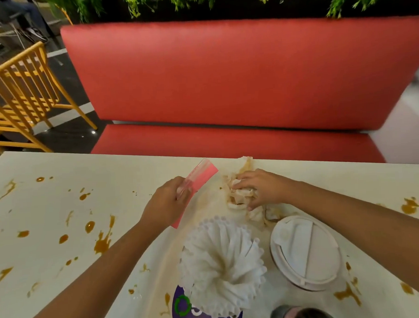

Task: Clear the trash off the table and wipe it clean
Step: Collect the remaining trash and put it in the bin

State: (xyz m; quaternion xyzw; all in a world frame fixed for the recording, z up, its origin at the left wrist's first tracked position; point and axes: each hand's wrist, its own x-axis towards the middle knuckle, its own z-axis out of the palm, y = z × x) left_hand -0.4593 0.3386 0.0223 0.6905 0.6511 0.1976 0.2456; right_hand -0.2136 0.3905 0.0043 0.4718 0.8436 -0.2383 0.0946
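Near the far edge of the stained white table point(49, 209), left hand point(165, 206) gripping flat pink plastic scraper point(197, 183), right hand point(265, 187) clutching crumpled stained white napkins point(239, 196).

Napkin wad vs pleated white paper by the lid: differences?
The napkin wad is crumpled and brown-stained; the pleated paper is fanned open and mostly white. The right hand grips the napkin wad near the far edge of the table; the pleated paper sits nearer the camera, untouched. The left hand holds a pink scraper instead. Both are white paper on the table.
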